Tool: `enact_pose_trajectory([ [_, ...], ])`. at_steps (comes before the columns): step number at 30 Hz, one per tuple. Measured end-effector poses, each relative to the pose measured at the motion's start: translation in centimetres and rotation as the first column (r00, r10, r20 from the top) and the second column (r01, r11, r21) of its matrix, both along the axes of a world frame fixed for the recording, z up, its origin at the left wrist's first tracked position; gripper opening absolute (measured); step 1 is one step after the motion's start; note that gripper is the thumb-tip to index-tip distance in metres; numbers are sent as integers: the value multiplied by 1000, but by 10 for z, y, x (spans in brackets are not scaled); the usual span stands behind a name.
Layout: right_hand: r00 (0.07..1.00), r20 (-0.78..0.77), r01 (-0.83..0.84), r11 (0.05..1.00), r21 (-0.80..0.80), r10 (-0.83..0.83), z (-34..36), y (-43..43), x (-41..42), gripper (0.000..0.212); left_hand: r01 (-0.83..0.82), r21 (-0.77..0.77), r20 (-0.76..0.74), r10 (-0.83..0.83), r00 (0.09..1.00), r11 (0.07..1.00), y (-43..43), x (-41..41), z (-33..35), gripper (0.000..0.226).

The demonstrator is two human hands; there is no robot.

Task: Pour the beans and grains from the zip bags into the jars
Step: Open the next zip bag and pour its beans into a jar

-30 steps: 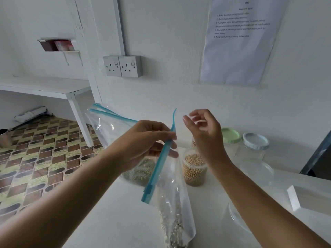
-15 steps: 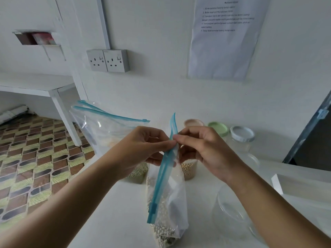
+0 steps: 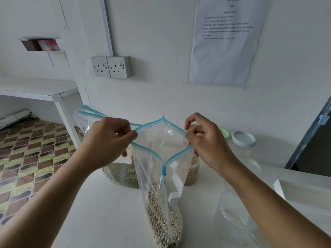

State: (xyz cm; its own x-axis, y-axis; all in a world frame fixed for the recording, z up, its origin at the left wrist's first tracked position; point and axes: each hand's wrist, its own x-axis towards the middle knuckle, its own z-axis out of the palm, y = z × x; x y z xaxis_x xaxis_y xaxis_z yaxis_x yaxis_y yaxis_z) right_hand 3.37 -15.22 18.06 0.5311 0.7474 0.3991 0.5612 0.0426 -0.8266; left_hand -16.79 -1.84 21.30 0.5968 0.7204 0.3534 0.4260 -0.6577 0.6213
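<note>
- Head view: the left hand (image 3: 107,140) and the right hand (image 3: 209,145) each pinch one blue lip of the zip bag (image 3: 155,169). Thumb presses against curled fingers (image 3: 190,135), and the lips are drawn apart so the mouth between them gapes in a diamond.
- The bag hangs straight down from the fingers. Its pale beans (image 3: 161,221) are heaped at the bottom, well below both grips, and seem to rest on the bench (image 3: 107,212). That would take the weight off the thin lips and leave nothing near the mouth to spill.
- This looks like the opening step, with no pouring yet, since every bean sits low.
- A clear lidless jar (image 3: 232,221) stands below and to the right of the right fingers, near the bag. It is probably the target, set within a short tilt's reach.
- Behind the left fingers stands a second bag (image 3: 84,120) holding green grains (image 3: 121,172), partly hidden by the hand.
- Just behind the held bag, under the right fingers, is a part-filled jar (image 3: 192,174). Beyond it stands a white-lidded jar (image 3: 243,139).
- Pouring will likely need one hand lower on the bag, because the film is slack and the beans may rush out.
</note>
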Motion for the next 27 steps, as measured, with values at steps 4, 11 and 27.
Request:
enact_pose_trajectory([
  [4, 995, 92, 37, 999, -29, -34, 6, -4, -2, 34, -36, 42, -40, 38, 998, 998, 11, -14, 4, 29],
  [11, 990, 144, 21, 999, -37, -15, 9, -9, -2, 35, 8, 23, -59, -7, 998, 1000, 19, -22, 1, 15],
  [27, 964, 239, -62, 975, -214, 114, 36, 41, 15, 19, 288, 6, -61, -287, 956, 958, 29, 33, 5, 11],
])
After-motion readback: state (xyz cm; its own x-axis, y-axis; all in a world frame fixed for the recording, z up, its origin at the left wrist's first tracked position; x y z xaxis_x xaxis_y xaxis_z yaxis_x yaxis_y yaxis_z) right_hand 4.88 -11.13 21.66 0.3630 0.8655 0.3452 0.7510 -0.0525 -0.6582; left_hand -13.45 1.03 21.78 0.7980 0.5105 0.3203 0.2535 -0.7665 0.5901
